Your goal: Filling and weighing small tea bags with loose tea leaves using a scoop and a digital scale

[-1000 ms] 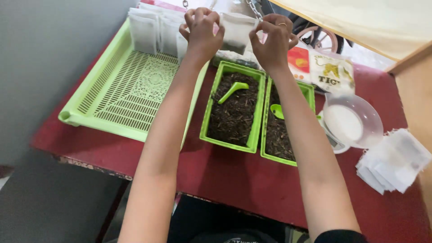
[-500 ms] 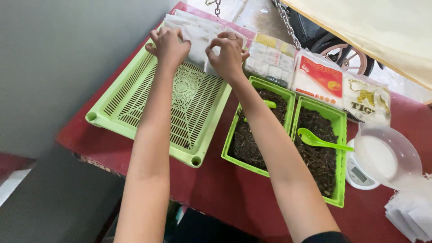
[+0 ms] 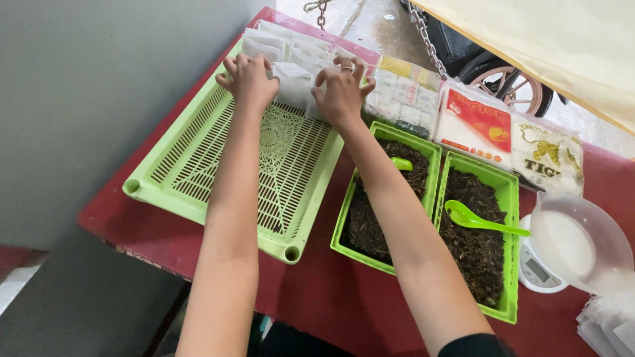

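Both hands have shifted left since 1 s ago, off the spot above the green tubs & over to the far end of the green slatted tray (image 3: 218, 165). Left hand (image 3: 248, 78) and right hand (image 3: 340, 92) sit side by side, a small gap betw. them, each with fingers curled onto the same small white pouch (image 3: 293, 84). Pouch is pinched from both sides, resting at the tray's far end w/ a row of more white pouches (image 3: 278, 43) just behind it. Ring shows on the right hand. Right of the tray: two green tubs (image 3: 506, 198) of dark loose stuff, a green scoop (image 3: 473, 219) lying in the right-hand one, another scoop handle poking up in the left one. Beyond them, printed packets (image 3: 479, 122). Far right, clear bowl (image 3: 582, 241) atop a small white scale (image 3: 537, 271). All on a red table (image 3: 317, 297).
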